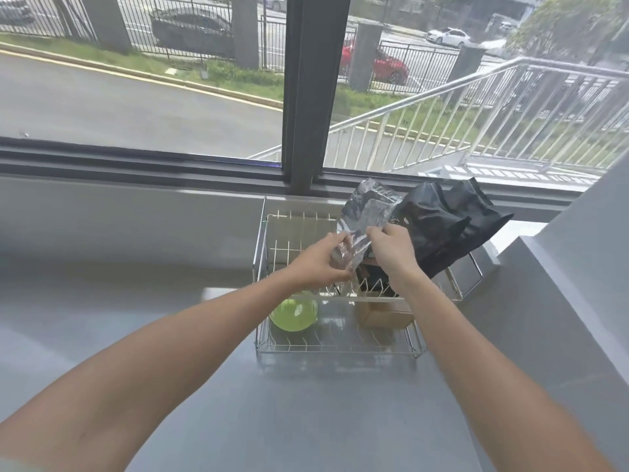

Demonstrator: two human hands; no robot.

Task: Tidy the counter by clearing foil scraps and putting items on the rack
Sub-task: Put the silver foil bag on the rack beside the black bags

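Note:
A crumpled sheet of silver foil (366,212) is held up over the wire dish rack (335,349). My left hand (321,264) grips its lower left part, which seems wrapped around something brownish. My right hand (391,248) pinches the foil's lower right edge. Both hands hover above the rack's upper tier. A green bowl (294,313) lies on the rack's lower tier at the left. A tan box-like item (383,313) sits on the lower tier at the right, partly behind my right forearm.
A black plastic bag (449,223) is draped over the rack's right rear corner. The grey counter (170,284) runs left and toward me. A window sill (136,165) lies behind the rack, and a grey wall step (561,284) rises at the right.

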